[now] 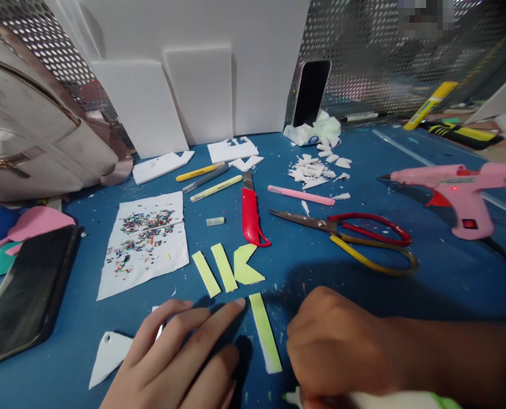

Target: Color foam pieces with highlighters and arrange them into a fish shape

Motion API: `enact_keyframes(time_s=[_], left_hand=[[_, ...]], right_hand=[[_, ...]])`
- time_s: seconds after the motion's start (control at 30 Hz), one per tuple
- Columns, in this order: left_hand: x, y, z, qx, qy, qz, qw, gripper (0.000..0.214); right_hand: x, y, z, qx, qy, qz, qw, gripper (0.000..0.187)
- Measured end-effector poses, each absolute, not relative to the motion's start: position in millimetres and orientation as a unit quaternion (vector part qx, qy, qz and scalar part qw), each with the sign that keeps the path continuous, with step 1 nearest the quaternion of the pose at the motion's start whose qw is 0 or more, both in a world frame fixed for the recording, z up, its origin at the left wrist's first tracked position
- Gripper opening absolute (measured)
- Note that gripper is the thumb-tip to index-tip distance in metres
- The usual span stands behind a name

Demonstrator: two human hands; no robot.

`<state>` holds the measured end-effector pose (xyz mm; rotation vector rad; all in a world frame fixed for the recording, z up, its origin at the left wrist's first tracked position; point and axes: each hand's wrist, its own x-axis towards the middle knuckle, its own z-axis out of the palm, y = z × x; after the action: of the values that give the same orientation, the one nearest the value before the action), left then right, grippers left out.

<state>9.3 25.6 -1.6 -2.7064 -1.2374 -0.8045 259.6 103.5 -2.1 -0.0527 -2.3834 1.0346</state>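
Note:
My left hand [180, 352] lies low in the middle with its fingers spread, its index fingertip just beside a narrow strip [264, 329]. That strip is yellow-green over most of its length and whitish at its near end. To its right, my right hand [334, 341] is closed around a marker [398, 400] with a pale barrel and a green tip, which points left at the bottom edge. Two more yellow-green strips [224, 267] and a notched yellow-green piece [247, 266] lie beyond my fingers. A small pale green pen cap [215, 221] rests farther back.
Around them lie a red-handled cutter [249, 213], scissors [334, 224], a pink marker [299, 195], and a paper [171, 255] with colored bits. A pink glue gun [470, 190] is at right, a phone [27, 289] at left. White boards [202, 91] and a backpack [35, 113] stand behind.

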Motion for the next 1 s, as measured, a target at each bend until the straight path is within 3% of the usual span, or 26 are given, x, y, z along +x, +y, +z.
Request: enact_keyframes(time_s=[0.13, 0.4, 0.57, 1.0], left_hand=[[11.2, 28.5, 0.9, -0.877, -0.417, -0.236, 0.025, 0.027], [16.7, 38.4, -0.3, -0.89, -0.389, -0.239, 0.003, 0.021], [19.4, 37.9, -3.3, -0.89, -0.399, -0.219, -0.021, 0.021], [17.5, 31.4, 10.1, -0.883, -0.402, -0.24, -0.023, 0.012]], right_hand=[[259.7, 106.3, -5.0, 0.002, -0.894, 0.354, 0.276, 0.015], [257.3, 101.9, -1.8, -0.022, -0.896, 0.331, 0.295, 0.028], [254.9, 97.9, -3.3, -0.053, -0.892, 0.305, 0.329, 0.026], [262.4, 94.5, 7.2, -0.162, -0.857, 0.362, 0.328, 0.028]])
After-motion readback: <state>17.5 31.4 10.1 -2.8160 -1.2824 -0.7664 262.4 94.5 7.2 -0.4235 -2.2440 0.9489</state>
